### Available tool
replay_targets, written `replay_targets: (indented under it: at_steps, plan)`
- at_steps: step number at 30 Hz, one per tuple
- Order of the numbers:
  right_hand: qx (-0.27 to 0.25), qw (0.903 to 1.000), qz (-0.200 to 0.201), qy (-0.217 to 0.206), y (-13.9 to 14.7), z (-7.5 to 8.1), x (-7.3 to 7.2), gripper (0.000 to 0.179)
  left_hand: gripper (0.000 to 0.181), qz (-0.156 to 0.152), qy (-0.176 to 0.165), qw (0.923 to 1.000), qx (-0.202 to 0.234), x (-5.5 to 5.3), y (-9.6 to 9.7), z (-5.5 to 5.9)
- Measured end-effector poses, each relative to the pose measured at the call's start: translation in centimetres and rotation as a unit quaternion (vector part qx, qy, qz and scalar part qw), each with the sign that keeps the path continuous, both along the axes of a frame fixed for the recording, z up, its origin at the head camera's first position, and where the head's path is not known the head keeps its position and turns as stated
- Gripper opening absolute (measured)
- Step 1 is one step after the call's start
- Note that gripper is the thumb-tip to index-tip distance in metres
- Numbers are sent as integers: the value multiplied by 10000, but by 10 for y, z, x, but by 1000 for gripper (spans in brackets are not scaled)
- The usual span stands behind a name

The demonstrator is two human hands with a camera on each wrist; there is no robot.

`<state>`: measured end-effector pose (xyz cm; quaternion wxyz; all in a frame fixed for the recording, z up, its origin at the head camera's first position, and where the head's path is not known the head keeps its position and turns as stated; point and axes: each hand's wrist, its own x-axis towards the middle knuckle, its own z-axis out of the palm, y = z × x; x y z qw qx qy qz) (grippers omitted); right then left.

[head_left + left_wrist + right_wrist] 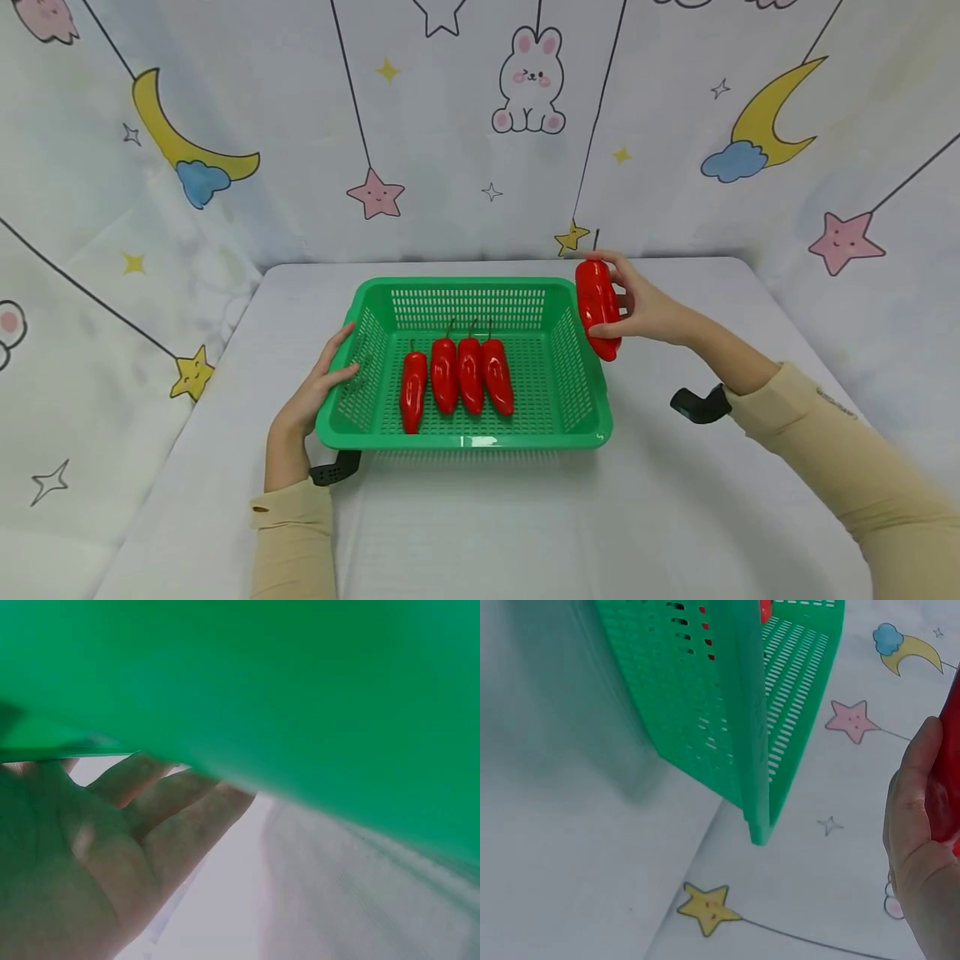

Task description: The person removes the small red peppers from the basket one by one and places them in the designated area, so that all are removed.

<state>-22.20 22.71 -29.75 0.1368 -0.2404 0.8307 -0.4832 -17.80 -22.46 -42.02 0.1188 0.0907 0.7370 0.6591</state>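
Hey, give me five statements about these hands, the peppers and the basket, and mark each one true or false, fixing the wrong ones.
1. Four peppers lie in the basket. True.
2. The right hand is empty. False: the right hand holds at least one red pepper.
3. The left hand is at the basket's left side. True.
4. The peppers in the basket are piled on one another. False: they lie side by side.
5. The basket has slotted walls and is green. True.
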Motion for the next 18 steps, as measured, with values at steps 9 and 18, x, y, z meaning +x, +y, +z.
replay_targets:
  at_steps: [9,18]
  plan:
    - [183,9992,-327,-142,23,-5,3,90,63,5,-5,10000,-65,0,-2,-3]
    - [324,9984,-423,-166,40,-13,1,91,63,-26,-39,10000,6,-2,-2,-5]
